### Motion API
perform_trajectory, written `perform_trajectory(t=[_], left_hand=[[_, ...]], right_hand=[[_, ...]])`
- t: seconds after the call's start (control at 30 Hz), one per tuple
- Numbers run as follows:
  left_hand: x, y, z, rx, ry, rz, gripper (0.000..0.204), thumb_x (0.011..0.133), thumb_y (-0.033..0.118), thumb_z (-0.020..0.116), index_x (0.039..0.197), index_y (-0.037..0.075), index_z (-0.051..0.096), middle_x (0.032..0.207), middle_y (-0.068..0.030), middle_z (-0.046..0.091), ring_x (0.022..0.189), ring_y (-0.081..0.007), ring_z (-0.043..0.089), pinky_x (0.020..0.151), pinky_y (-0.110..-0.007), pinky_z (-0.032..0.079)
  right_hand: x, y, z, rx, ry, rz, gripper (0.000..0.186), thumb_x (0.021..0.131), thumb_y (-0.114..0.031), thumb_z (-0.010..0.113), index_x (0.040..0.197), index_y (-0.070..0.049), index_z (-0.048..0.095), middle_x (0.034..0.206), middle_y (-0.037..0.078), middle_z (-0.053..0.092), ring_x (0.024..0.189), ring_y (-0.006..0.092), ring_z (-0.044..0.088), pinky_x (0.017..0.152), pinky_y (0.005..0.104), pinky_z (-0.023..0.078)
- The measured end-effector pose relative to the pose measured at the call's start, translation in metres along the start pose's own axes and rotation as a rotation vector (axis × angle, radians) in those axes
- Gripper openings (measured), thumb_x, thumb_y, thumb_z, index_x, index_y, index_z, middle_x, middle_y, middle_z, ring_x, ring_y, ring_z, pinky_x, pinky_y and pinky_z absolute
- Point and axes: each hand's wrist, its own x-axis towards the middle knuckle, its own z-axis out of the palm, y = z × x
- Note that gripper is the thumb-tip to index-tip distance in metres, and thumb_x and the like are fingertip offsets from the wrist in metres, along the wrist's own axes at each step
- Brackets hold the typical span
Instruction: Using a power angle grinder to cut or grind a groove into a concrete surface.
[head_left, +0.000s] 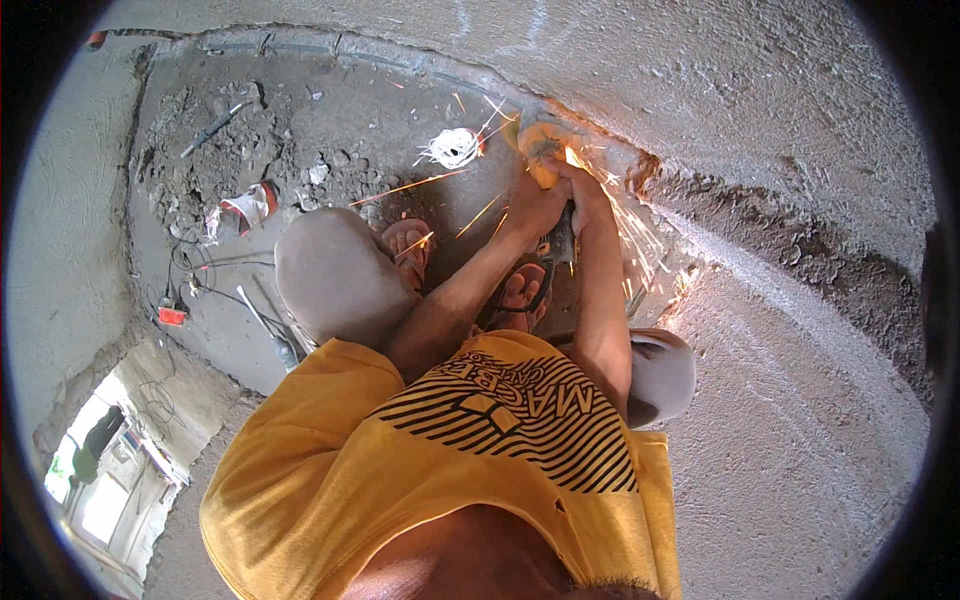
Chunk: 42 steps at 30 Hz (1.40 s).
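I squat with my left hand (534, 200) and my right hand (585, 195) both closed on a power grinder (556, 240) with a dark body and an orange-yellow head (540, 150). Its head is against the foot of the rough plaster wall (720, 120), where bright orange sparks spray out to the right and left. The cutting edge itself is hidden by glare and my hands. A white tangled bundle (455, 148) lies on the floor just left of the grinder. My sandalled feet are beneath my arms, close to the tool.
At upper left are rubble (300, 150), a metal bar (215, 130) and a red-and-white torn bag (250, 208). Cables, a red box (172, 316) and long tools (270, 330) lie left of my knee. A bright opening (105, 500) is at lower left. Walls border the floor.
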Motion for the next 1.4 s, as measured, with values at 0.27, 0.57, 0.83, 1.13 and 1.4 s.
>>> perform_trajectory(t=[0.27,0.57,0.83,1.13,1.4], left_hand=[[0.010,-0.014,-0.007,0.208,-0.001,-0.175,0.046,0.085,0.023,0.061,0.122,-0.004,0.050,0.108,-0.0123,0.063,0.094,-0.0196,0.062,0.077,-0.032,0.050],[-0.001,-0.001,0.003,-0.010,-0.029,0.097,0.044,0.086,0.018,0.059,0.125,0.001,0.050,0.115,-0.0093,0.060,0.106,-0.0204,0.057,0.090,-0.033,0.046],[0.000,-0.004,-0.005,0.003,-0.105,-0.006,0.041,0.087,0.016,0.058,0.124,0.001,0.051,0.113,-0.0094,0.061,0.105,-0.0205,0.058,0.089,-0.034,0.046],[-0.017,0.035,0.004,0.118,-0.012,0.166,0.043,0.085,0.017,0.061,0.123,-0.001,0.052,0.116,-0.0141,0.060,0.109,-0.0216,0.057,0.092,-0.035,0.045],[-0.010,0.024,-0.002,-0.003,-0.087,-0.059,0.043,0.085,0.018,0.059,0.122,-0.002,0.052,0.113,-0.0123,0.062,0.106,-0.0217,0.059,0.090,-0.035,0.046]], right_hand=[[0.007,0.001,-0.005,-0.011,-0.033,0.073,0.033,0.080,-0.021,0.070,0.107,-0.003,0.064,0.105,0.012,0.066,0.090,0.0238,0.064,0.082,0.0359,0.050],[0.000,0.001,-0.007,-0.046,0.004,-0.018,0.039,0.079,-0.019,0.070,0.114,-0.002,0.064,0.106,0.008,0.067,0.101,0.0207,0.060,0.093,0.0308,0.043],[-0.011,-0.004,0.005,-0.052,0.046,0.010,0.038,0.079,-0.020,0.071,0.111,-0.002,0.064,0.102,0.009,0.067,0.095,0.0223,0.061,0.088,0.0323,0.045],[0.012,0.007,-0.020,-0.024,0.029,-0.060,0.035,0.078,-0.019,0.072,0.108,-0.002,0.066,0.103,0.009,0.067,0.093,0.0221,0.063,0.085,0.0318,0.047],[-0.001,0.001,-0.008,-0.045,0.027,-0.054,0.036,0.080,-0.020,0.071,0.110,-0.002,0.066,0.106,0.009,0.067,0.097,0.0218,0.062,0.090,0.0319,0.045]])
